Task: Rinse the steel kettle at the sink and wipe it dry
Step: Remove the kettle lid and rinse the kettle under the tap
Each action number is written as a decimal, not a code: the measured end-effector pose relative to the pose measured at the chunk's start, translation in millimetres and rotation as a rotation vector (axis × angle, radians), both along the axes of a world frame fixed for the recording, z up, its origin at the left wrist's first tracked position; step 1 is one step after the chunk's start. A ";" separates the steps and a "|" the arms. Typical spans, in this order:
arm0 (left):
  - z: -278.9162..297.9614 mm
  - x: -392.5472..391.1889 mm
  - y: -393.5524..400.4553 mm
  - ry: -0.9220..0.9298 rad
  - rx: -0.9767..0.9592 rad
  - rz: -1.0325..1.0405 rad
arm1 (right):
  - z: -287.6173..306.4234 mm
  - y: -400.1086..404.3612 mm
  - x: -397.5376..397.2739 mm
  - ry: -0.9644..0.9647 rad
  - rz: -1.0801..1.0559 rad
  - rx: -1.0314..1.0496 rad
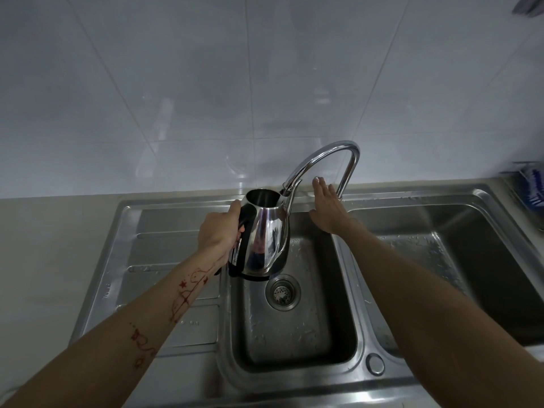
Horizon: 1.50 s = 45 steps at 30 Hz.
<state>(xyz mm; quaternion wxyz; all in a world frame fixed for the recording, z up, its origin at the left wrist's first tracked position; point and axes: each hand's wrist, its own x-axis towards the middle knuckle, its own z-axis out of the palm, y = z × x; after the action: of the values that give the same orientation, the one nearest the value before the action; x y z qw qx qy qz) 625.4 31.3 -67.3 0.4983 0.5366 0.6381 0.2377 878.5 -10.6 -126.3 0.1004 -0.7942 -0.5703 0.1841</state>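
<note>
Rinsing is the step in hand, by the look of it — no water shows yet. The left hand [219,231] grips the handle of the kettle [263,237], held upright over the middle basin of the sink [294,334], mouth under the tap [323,160]. The right hand [326,207] is spread flat, empty, near the tap's base — next it likely must find the lever, hidden here.
</note>
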 end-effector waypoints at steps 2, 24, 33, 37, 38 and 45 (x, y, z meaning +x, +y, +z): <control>0.8 -1.1 -1.1 -0.008 0.002 0.009 | 3.7 -0.9 -1.8 0.007 -0.015 -0.003; -4.5 8.9 9.3 0.006 -0.045 0.013 | -7.5 0.9 8.1 0.015 0.014 0.017; -8.3 -2.7 5.4 0.009 -0.016 -0.021 | -6.3 15.3 5.5 0.015 -0.012 -0.037; -8.0 -7.6 3.0 0.003 -0.016 -0.023 | -2.7 19.0 4.0 0.001 -0.054 -0.046; -8.0 -9.1 2.0 0.000 -0.016 -0.025 | -1.6 19.4 4.0 -0.001 -0.063 -0.050; -7.3 -13.3 -3.1 0.005 0.012 -0.032 | -1.1 23.4 6.6 -0.040 -0.052 -0.077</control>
<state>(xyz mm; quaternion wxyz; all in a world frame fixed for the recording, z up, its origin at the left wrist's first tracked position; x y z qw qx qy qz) 612.1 28.2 -74.6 0.4973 0.5504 0.6292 0.2321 885.1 12.8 -127.4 0.0633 -0.8156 -0.5437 0.1873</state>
